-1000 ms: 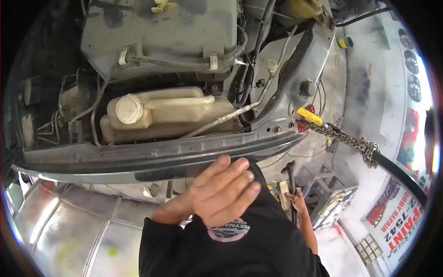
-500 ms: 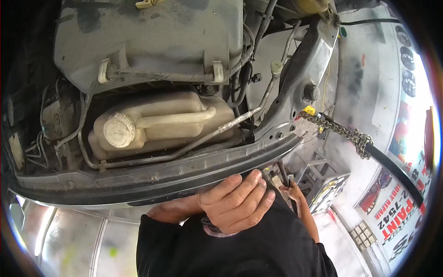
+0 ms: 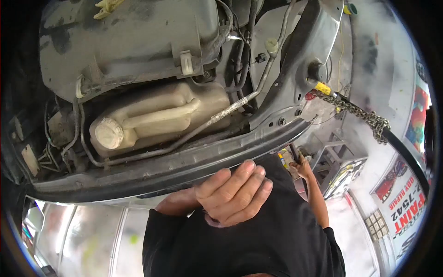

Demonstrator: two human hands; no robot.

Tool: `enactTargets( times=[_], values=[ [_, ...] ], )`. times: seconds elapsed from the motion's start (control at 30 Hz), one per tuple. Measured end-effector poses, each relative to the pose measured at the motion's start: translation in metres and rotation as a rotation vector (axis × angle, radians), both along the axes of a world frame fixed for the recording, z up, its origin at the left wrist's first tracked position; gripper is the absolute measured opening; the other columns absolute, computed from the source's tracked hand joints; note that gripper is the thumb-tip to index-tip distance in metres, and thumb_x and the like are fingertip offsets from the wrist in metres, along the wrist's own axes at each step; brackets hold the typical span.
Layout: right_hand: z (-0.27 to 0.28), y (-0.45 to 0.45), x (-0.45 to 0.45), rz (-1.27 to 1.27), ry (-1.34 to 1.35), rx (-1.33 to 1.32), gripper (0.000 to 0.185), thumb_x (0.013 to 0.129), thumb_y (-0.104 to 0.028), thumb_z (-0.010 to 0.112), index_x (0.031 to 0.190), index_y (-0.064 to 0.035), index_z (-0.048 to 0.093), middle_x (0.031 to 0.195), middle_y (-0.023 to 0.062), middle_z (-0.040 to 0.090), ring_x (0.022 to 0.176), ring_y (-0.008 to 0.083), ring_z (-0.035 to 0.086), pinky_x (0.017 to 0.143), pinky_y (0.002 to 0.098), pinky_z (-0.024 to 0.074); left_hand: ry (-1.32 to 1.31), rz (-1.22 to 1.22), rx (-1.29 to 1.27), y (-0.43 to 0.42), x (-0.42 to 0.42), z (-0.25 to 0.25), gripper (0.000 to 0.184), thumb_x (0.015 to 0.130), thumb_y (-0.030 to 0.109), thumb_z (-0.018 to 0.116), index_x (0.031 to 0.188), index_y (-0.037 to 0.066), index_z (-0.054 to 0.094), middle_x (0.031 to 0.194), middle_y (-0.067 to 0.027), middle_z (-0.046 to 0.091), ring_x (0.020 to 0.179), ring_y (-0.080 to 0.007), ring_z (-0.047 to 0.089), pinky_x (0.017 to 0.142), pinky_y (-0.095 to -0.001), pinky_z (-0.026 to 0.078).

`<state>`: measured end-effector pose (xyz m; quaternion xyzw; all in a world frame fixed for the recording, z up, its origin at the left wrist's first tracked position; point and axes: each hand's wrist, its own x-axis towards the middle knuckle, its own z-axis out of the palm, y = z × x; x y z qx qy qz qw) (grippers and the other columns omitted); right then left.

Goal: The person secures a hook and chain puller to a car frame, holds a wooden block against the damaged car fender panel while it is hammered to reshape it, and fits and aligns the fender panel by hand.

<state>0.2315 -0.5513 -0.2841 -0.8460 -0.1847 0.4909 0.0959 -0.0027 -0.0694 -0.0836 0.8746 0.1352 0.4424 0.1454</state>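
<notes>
Near the lower edge of a car's black front crossbar (image 3: 184, 171) is my left hand (image 3: 233, 194), back showing. Its fingers are stretched out, slightly bent and close together; the thumb and palm are hidden, and I see nothing held. Whether the fingertips touch the car is unclear. Farther down to the right, my right hand (image 3: 302, 167) is closed around a dark bar (image 3: 293, 151), partly hidden by the car's edge and my shirt. Above the crossbar lie a pale plastic fluid tank (image 3: 157, 117) with a round white cap (image 3: 109, 133) and a thin metal pipe (image 3: 184, 142).
A chain (image 3: 357, 114) runs from the yellow-ended fitting (image 3: 323, 87) by the car's corner along a black pole (image 3: 406, 159). A metal step stand (image 3: 339, 150) is beyond my right hand. A black box cover (image 3: 124, 41) fills the upper left. A printed sign (image 3: 404, 203) is at right.
The view has shifted and tilted slightly, so the chain and stand appear farther right. My left hand keeps nearly the same pose, and my right hand still grips the dark bar.
</notes>
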Motion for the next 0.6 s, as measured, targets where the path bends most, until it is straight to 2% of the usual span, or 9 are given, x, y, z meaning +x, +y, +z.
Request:
enactTargets(
  times=[0.07, 0.13, 0.17, 0.23, 0.27, 0.33, 0.37, 0.5, 0.6],
  values=[
    [-0.016, -0.005, -0.003, 0.014, -0.057, 0.038, 0.05, 0.082, -0.032, 0.083, 0.107, 0.0044, 0.059, 0.101, 0.0305, 0.067, 0.102, 0.047, 0.064, 0.085, 0.0496, 0.0491, 0.036, 0.126, 0.001, -0.004, 0.007, 0.002, 0.013, 0.096, 0.021, 0.061, 0.104, 0.017, 0.071, 0.098, 0.0021, 0.077, 0.109, -0.0194, 0.07, 0.115, -0.0412, 0.038],
    [-0.01, 0.006, 0.005, 0.098, -0.034, -0.129, 0.051, 0.082, -0.035, 0.082, 0.104, 0.0036, 0.058, 0.102, 0.0314, 0.067, 0.101, 0.0476, 0.065, 0.085, 0.0516, 0.0492, 0.088, 0.128, 0.054, -0.003, 0.01, 0.001, 0.011, 0.096, 0.021, 0.063, 0.103, 0.019, 0.071, 0.098, 0.0031, 0.077, 0.109, -0.0199, 0.07, 0.113, -0.0418, 0.038],
    [-0.011, 0.01, 0.004, 0.087, -0.033, -0.122, 0.051, 0.082, -0.035, 0.082, 0.104, 0.0036, 0.058, 0.102, 0.0314, 0.067, 0.101, 0.0476, 0.065, 0.085, 0.0516, 0.0492, 0.111, 0.194, 0.084, -0.002, 0.015, 0.001, 0.01, 0.096, 0.022, 0.064, 0.102, 0.02, 0.071, 0.098, 0.0031, 0.077, 0.107, -0.0196, 0.07, 0.112, -0.0416, 0.037],
    [-0.013, 0.012, 0.006, 0.201, -0.132, -0.193, 0.043, 0.082, -0.027, 0.083, 0.101, 0.0013, 0.056, 0.086, 0.0273, 0.065, 0.089, 0.0395, 0.067, 0.075, 0.0475, 0.0488, 0.21, 0.293, 0.137, -0.003, 0.021, 0.003, 0.008, 0.095, 0.024, 0.065, 0.1, 0.02, 0.07, 0.098, 0.0032, 0.077, 0.103, -0.0189, 0.07, 0.108, -0.0411, 0.035],
    [-0.014, 0.011, 0.007, 0.188, -0.133, -0.186, 0.043, 0.082, -0.027, 0.083, 0.101, 0.0013, 0.056, 0.086, 0.0273, 0.065, 0.089, 0.0395, 0.067, 0.075, 0.0475, 0.0488, 0.206, 0.282, 0.147, -0.004, 0.023, 0.004, 0.008, 0.095, 0.024, 0.065, 0.1, 0.02, 0.07, 0.098, 0.0032, 0.077, 0.103, -0.0189, 0.07, 0.108, -0.0411, 0.035],
    [-0.019, 0.009, 0.008, 0.173, -0.138, -0.197, 0.046, 0.082, -0.031, 0.081, 0.102, 0.0014, 0.055, 0.09, 0.029, 0.065, 0.092, 0.0467, 0.065, 0.077, 0.0494, 0.0486, 0.356, 0.357, 0.161, -0.005, 0.027, 0.01, 0.01, 0.094, 0.025, 0.064, 0.1, 0.02, 0.071, 0.097, 0.0029, 0.078, 0.101, -0.0201, 0.07, 0.108, -0.0417, 0.033],
    [-0.022, 0.006, 0.01, 0.143, -0.094, -0.175, 0.045, 0.083, -0.03, 0.08, 0.103, 0.0014, 0.055, 0.091, 0.0296, 0.065, 0.094, 0.0465, 0.065, 0.078, 0.0502, 0.0485, 0.409, 0.371, 0.166, -0.007, 0.027, 0.011, 0.019, 0.095, 0.029, 0.06, 0.105, 0.019, 0.072, 0.102, 0.0015, 0.077, 0.104, -0.0211, 0.068, 0.109, -0.0441, 0.031],
    [-0.024, 0.003, 0.019, 0.147, -0.064, -0.161, 0.046, 0.085, -0.033, 0.077, 0.104, 0.0017, 0.054, 0.096, 0.0301, 0.066, 0.096, 0.0471, 0.065, 0.08, 0.0498, 0.0492, 0.587, 0.445, 0.16, -0.012, 0.034, 0.019, 0.031, 0.097, 0.034, 0.054, 0.111, 0.017, 0.075, 0.113, -0.0012, 0.075, 0.113, -0.0214, 0.064, 0.11, -0.0463, 0.028],
    [-0.024, 0.004, 0.033, 0.102, 0.013, -0.222, 0.046, 0.085, -0.033, 0.077, 0.108, 0.0014, 0.056, 0.102, 0.0322, 0.067, 0.101, 0.0482, 0.066, 0.085, 0.0531, 0.049, 0.654, 0.454, 0.129, -0.014, 0.046, 0.035, 0.026, 0.098, 0.025, 0.054, 0.108, 0.01, 0.073, 0.111, -0.0042, 0.074, 0.106, -0.0223, 0.066, 0.107, -0.0419, 0.032]
  ],
)
